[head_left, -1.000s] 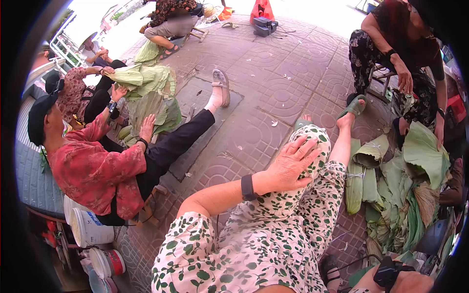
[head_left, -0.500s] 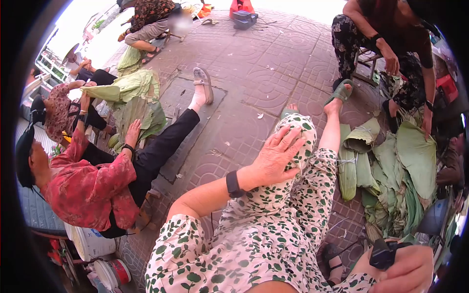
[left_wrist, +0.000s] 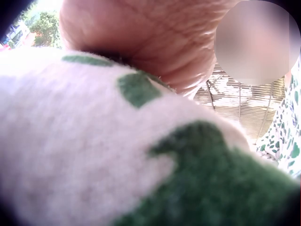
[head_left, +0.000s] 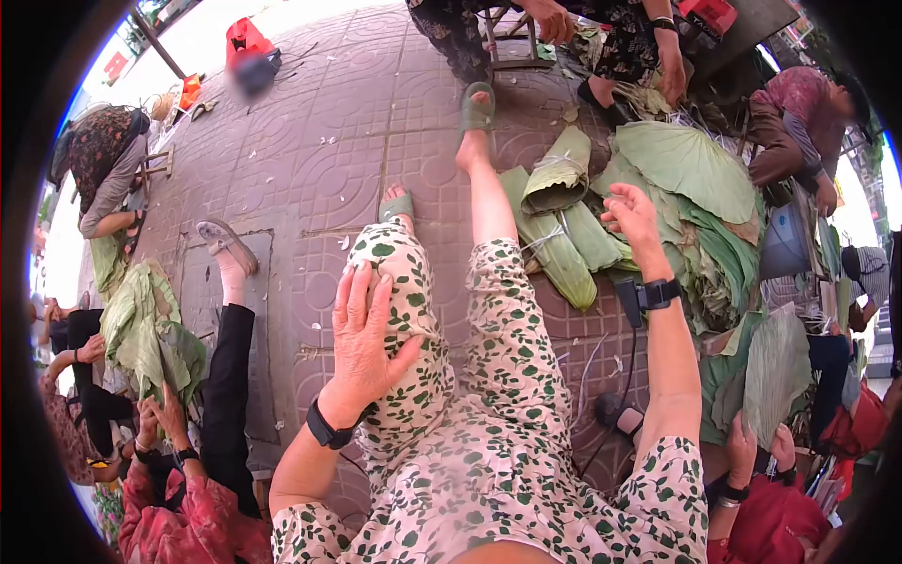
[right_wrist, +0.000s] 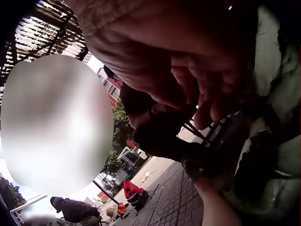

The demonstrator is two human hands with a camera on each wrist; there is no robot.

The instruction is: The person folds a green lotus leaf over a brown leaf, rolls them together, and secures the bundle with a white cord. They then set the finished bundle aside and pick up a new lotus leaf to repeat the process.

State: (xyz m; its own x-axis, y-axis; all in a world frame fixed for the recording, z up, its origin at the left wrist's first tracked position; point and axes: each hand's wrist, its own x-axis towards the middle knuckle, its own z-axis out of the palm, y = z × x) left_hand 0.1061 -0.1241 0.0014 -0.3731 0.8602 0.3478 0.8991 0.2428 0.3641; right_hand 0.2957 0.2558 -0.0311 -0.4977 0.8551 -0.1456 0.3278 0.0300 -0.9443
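Observation:
My left hand [head_left: 362, 343] rests with straight fingers on the knee of the leaf-print trousers [head_left: 512, 320]. In the left wrist view its palm [left_wrist: 136, 33] lies against the printed cloth [left_wrist: 94, 122]. My right hand [head_left: 634, 226] is raised beside the right leg, fingers loosely bent and holding nothing. Close to it lie a rolled leaf bundle [head_left: 575, 155] and a flatter bundle [head_left: 562, 268] tied with white string. A pile of big green leaves [head_left: 691, 174] spreads beyond the hand. From the right wrist view, the bent fingers [right_wrist: 209, 106] hang near pale green leaves [right_wrist: 268, 52].
A seated person [head_left: 451, 38] is ahead, beside the leaf pile. At lower right another person's hands hold a grey-green leaf [head_left: 778, 362]. People at left handle more leaves [head_left: 141, 315]. A red bag [head_left: 246, 42] stands on the paving [head_left: 319, 122].
The view has swung right, bringing more of the leaf pile and people at the right into sight. My right hand has moved forward from low right to the bundles. The left hand stays on the knee.

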